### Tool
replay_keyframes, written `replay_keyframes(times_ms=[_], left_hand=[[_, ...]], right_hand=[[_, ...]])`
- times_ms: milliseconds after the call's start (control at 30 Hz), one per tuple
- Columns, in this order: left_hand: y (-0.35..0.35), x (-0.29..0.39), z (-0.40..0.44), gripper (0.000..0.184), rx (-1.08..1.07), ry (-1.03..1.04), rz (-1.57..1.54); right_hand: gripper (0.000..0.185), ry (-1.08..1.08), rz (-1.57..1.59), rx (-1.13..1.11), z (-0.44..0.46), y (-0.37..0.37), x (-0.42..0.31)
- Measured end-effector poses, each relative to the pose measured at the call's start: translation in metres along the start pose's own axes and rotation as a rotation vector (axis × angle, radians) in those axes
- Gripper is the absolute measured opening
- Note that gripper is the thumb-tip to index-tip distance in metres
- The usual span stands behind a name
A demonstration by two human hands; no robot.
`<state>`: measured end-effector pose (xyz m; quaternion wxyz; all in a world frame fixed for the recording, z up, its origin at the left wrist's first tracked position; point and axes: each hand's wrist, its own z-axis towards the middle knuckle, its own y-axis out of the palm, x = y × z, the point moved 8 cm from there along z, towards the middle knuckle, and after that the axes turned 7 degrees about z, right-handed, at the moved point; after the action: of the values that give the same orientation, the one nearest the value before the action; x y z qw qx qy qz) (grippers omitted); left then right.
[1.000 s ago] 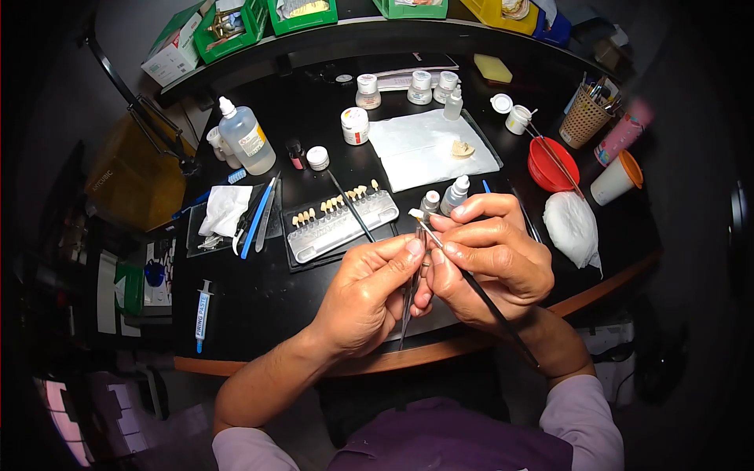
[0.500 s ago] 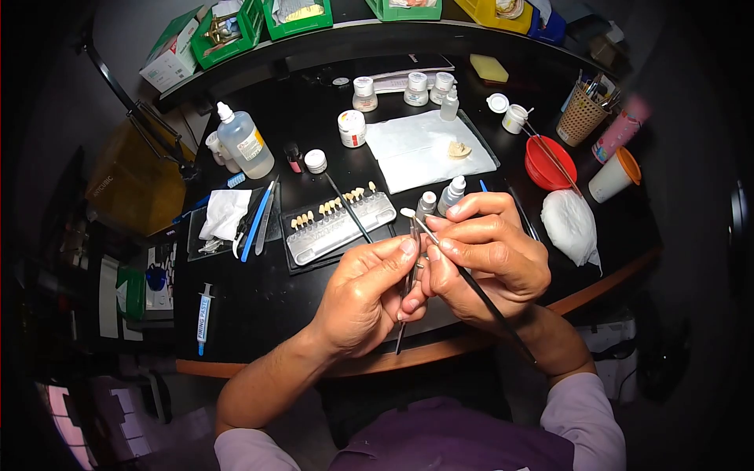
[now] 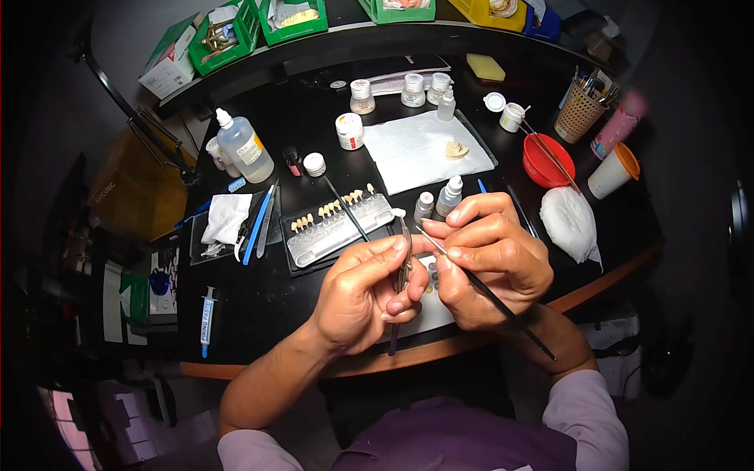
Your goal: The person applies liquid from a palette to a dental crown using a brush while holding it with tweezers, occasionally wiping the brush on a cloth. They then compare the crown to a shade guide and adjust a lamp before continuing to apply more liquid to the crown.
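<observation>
My left hand point(image 3: 357, 290) is closed around slim metal tweezers point(image 3: 406, 250), which point upward. At their tip sits a small white tooth-like piece point(image 3: 399, 213), possibly a crown. My right hand point(image 3: 503, 263) pinches a thin, dark-handled brush point(image 3: 506, 308) like a pen. Its fine tip lies just right of the tweezers, apart from the white piece. Behind the hands is a tooth shade guide point(image 3: 334, 228) with several tooth tabs, and a second brush point(image 3: 346, 206) rests across it. Two small bottles, one a dropper bottle point(image 3: 450, 196), stand just beyond my right fingers.
A pale palette point(image 3: 434, 315) lies under my hands. Farther back are a white sheet point(image 3: 408, 153) with a tooth model point(image 3: 456, 149), several jars, and a red bowl point(image 3: 544, 163). A large bottle point(image 3: 246, 149) and a firing paste syringe point(image 3: 207, 322) are at left; folded white tissue point(image 3: 567, 224) is at right.
The white piece and tweezers have shifted slightly left and turned. The brush tip, close against the piece before, is now away from it and lower. More of the palette shows between my hands.
</observation>
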<state>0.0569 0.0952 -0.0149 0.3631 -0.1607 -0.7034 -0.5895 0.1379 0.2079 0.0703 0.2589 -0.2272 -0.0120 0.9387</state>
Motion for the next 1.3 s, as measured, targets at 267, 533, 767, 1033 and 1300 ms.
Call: replay_keyframes(times_ms=[267,533,767,1033,1300], left_hand=[[-0.007,-0.002,0.001,0.047,0.015,-0.019,-0.029],[-0.003,0.001,-0.001,0.051,-0.017,-0.009,-0.006],[-0.022,0.035,-0.003,0.057,0.095,0.130,0.083],[-0.021,0.061,-0.009,0.059,0.137,0.269,0.231],[-0.020,0.057,-0.007,0.059,0.120,0.269,0.267]], right_hand=[[0.022,0.008,0.025,-0.010,-0.001,-0.002,-0.001],[0.023,0.001,0.041,-0.005,-0.002,-0.004,-0.001],[0.025,0.076,-0.075,0.011,-0.012,-0.044,-0.017],[0.013,0.541,-0.043,0.018,-0.101,-0.056,0.001],[0.011,0.680,-0.133,0.030,-0.112,-0.053,0.011]])
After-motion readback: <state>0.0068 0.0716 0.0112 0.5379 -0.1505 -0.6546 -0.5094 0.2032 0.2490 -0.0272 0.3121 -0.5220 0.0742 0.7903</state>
